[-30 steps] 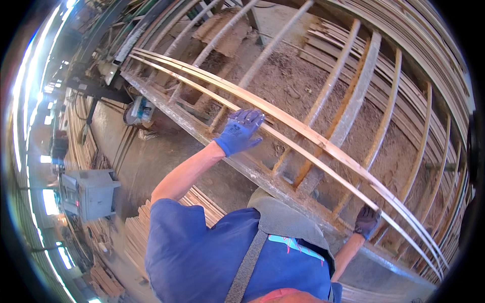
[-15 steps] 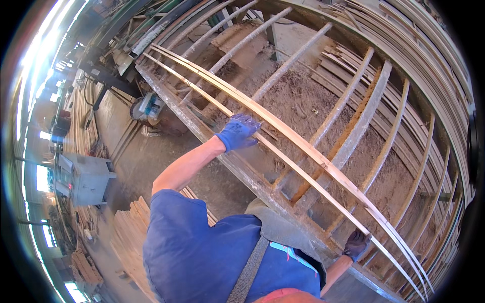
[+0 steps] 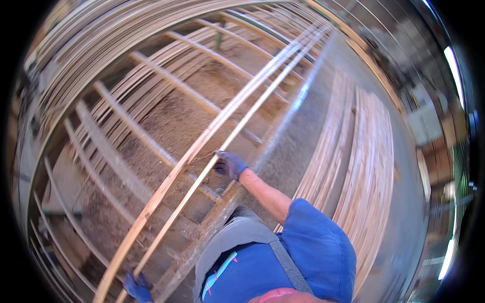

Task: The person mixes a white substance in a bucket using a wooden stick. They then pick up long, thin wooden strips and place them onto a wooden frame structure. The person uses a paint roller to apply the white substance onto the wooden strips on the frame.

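Observation:
A long, thin wooden strip lies across a metal rack with round crossbars. My right hand, in a dark blue glove, is closed around this strip near the middle of the view. Down at the lower left, my left hand, in a blue glove, is closed on the same strip; blur and the frame's edge hide part of its grip. Just beyond the strip, a wider pale piece of lumber runs almost parallel, touched by neither hand.
The rack's near rail passes close to my body. Long boards are stacked on the floor to my right. Many strips lie along the rack's far side. Sawdust covers the ground beneath the bars. A pale cabinet stands farther right.
The view has swung strongly to the right, bringing the rack's right-hand end and the floor stack into sight. Both hands stay on the thin strip.

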The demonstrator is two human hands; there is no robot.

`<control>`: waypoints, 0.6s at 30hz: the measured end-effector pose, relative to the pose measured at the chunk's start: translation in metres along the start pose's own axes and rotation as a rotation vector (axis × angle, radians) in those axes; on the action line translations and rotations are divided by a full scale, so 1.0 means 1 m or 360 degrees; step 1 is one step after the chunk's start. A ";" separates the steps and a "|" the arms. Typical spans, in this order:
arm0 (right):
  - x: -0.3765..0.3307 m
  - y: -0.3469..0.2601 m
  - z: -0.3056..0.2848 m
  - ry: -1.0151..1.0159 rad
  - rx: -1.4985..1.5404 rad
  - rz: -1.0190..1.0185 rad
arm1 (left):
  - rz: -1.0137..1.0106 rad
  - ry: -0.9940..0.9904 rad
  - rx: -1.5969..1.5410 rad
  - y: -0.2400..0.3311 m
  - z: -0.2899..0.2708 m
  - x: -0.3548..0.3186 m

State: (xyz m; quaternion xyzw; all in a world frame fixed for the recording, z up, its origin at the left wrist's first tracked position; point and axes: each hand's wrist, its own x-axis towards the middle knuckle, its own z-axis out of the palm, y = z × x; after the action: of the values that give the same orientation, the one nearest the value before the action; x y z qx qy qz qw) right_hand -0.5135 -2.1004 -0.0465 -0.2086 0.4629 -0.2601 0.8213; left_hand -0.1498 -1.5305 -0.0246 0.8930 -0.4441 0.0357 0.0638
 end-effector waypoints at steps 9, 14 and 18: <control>-0.035 0.003 -0.028 0.0065 0.0153 -0.0126 | 0.0334 -0.0215 0.0061 0.008 -0.020 0.043; -0.029 0.004 -0.030 0.0051 0.0142 -0.0112 | 0.0221 -0.0301 -0.0120 0.013 -0.028 0.051; -0.031 0.000 -0.026 0.0021 0.0126 -0.0119 | 0.0214 -0.0317 -0.0128 0.012 -0.028 0.052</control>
State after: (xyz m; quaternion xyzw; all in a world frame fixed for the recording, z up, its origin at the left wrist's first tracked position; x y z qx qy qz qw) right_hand -0.5498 -2.0835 -0.0391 -0.1913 0.4495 -0.3101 0.8156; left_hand -0.1283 -1.5744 0.0106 0.8571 -0.5081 -0.0668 0.0527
